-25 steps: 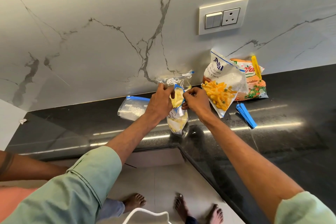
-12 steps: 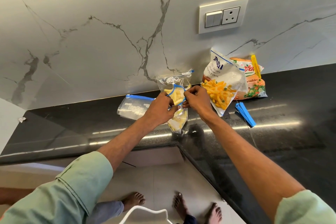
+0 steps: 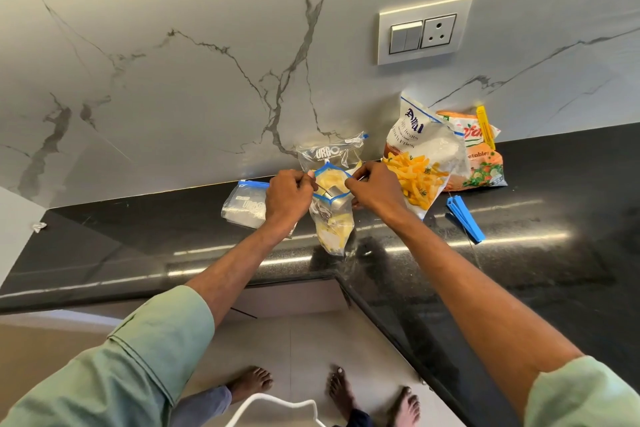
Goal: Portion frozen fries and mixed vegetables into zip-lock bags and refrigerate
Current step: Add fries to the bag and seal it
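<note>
- Two hands on one bag, head view (the only view): left hand [image 3: 289,199] and right hand [image 3: 375,191] each pinch one side of the blue zip rim [image 3: 326,167] of a zip-lock bag [image 3: 329,218], fingers curled.
- The bag mouth is pulled into an open diamond. Fries [image 3: 331,239] fill the lower part. The bag bottom rests on the black table [image 3: 519,253], close to the front edge at the inner corner.
- Grey glint inside the mouth, cannot tell what it is.
- Spare zip-lock bag [image 3: 242,208] lies flat to the left, partly hidden by the left hand.
- Fries pack [image 3: 426,163] leans on the wall [image 3: 207,80] just beside the right hand. Vegetable pack [image 3: 483,166] sits behind it with a yellow clip [image 3: 485,128] on top. Blue clip [image 3: 464,218] lies loose on the table nearby.
- Step, my read: fries portion not yet sealed, vegetables not started.
- Risk: one pinch slips, the open bag tips off the near edge and fries spill to the floor [image 3: 311,340].
- Risk: a fry caught in the zip track gives a partial seal that leaks later.
- Risk: the right elbow or wrist knocks the leaning fries pack and it slumps and spills.
</note>
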`<move>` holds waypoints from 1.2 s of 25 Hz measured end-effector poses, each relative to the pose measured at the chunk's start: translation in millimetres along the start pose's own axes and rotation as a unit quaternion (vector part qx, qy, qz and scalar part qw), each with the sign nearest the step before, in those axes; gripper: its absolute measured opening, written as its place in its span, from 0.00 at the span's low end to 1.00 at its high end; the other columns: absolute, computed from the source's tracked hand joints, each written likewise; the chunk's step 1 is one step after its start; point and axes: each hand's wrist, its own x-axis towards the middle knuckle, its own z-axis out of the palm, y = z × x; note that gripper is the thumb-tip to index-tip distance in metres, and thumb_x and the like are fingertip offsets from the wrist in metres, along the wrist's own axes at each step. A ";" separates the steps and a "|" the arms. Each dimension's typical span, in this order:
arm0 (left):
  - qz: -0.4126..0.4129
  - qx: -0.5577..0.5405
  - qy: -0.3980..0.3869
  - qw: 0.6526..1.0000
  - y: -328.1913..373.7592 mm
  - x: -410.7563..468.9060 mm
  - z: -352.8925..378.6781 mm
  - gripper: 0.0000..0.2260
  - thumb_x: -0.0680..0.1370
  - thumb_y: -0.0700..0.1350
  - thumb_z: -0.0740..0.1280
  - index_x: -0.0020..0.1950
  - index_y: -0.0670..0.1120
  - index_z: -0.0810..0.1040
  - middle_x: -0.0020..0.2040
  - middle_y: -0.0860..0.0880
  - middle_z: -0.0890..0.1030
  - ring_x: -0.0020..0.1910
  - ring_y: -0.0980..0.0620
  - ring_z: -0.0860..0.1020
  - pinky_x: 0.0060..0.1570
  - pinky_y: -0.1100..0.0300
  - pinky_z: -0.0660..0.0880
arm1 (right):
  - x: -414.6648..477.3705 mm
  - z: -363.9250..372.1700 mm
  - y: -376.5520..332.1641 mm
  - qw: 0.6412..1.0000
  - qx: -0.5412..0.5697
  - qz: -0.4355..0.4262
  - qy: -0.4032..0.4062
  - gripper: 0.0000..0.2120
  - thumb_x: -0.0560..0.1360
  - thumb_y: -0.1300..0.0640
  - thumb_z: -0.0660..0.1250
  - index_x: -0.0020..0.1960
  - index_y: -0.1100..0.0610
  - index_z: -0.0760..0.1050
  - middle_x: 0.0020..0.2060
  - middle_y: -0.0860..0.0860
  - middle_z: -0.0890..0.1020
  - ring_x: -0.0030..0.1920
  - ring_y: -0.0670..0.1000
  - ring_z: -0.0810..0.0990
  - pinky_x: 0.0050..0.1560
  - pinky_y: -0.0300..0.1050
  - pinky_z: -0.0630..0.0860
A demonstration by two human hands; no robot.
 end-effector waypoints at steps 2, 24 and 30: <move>-0.024 -0.027 0.018 0.999 -1.1 1.3 0.0 0.16 0.84 0.48 0.64 0.42 0.48 0.87 0.41 0.51 0.84 0.38 0.54 0.76 0.42 0.56 0.71 | -1.2 0.1 0.1 0.999 -0.032 -0.022 0.004 0.07 0.76 0.53 0.72 0.51 0.55 0.79 0.38 0.49 0.86 0.30 0.46 0.85 0.42 0.46 0.85; -0.350 -0.474 0.081 0.804 -19.2 12.7 -11.8 0.07 0.81 0.33 0.63 0.45 0.37 0.78 0.44 0.40 0.82 0.39 0.48 0.85 0.37 0.61 0.83 | 9.7 -5.0 -0.1 0.992 -0.061 -0.105 0.031 0.13 0.77 0.55 0.70 0.59 0.56 0.86 0.44 0.51 0.88 0.41 0.48 0.82 0.45 0.44 0.76; -0.377 -0.485 0.074 0.786 -21.3 9.3 -11.7 0.06 0.81 0.32 0.63 0.50 0.36 0.80 0.45 0.39 0.84 0.36 0.50 0.85 0.40 0.60 0.84 | 10.0 -6.0 -2.0 0.994 -0.053 -0.093 0.038 0.13 0.76 0.56 0.70 0.57 0.57 0.87 0.44 0.52 0.89 0.42 0.50 0.84 0.48 0.51 0.82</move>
